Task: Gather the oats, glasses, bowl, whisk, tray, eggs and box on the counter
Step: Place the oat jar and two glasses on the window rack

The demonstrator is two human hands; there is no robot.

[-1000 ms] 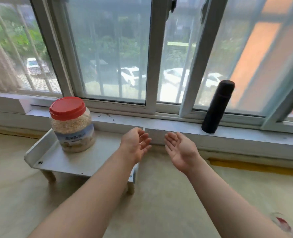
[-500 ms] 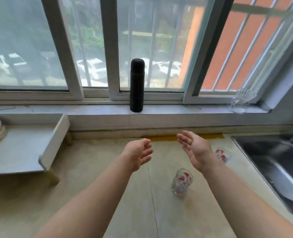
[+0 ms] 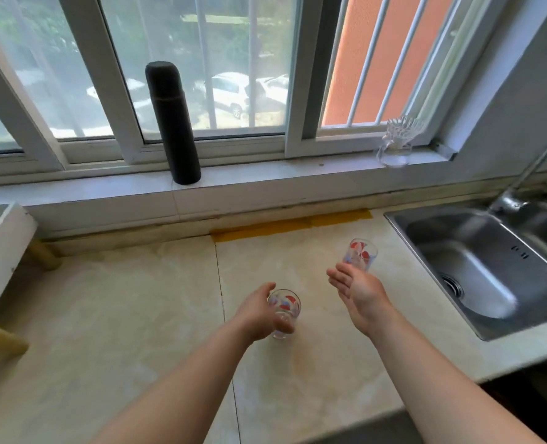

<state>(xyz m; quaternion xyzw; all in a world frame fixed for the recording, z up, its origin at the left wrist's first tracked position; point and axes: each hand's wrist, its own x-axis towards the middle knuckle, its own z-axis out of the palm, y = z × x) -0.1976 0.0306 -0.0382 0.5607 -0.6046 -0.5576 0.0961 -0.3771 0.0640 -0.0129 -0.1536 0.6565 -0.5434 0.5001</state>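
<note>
Left of the sink, the left hand's grip now curls round the near glass; the right hand, grip spread, nears the far glass.

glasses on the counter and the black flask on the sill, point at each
near glass (image 3: 287, 303), head view, on its printed wall below the rim.
far glass (image 3: 361, 253), head view, on its printed side wall.
black flask (image 3: 172, 123), head view, on the middle of its body.

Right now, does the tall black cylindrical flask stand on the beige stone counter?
No, the tall black flask stands upright on the white window sill, above the counter.
</note>
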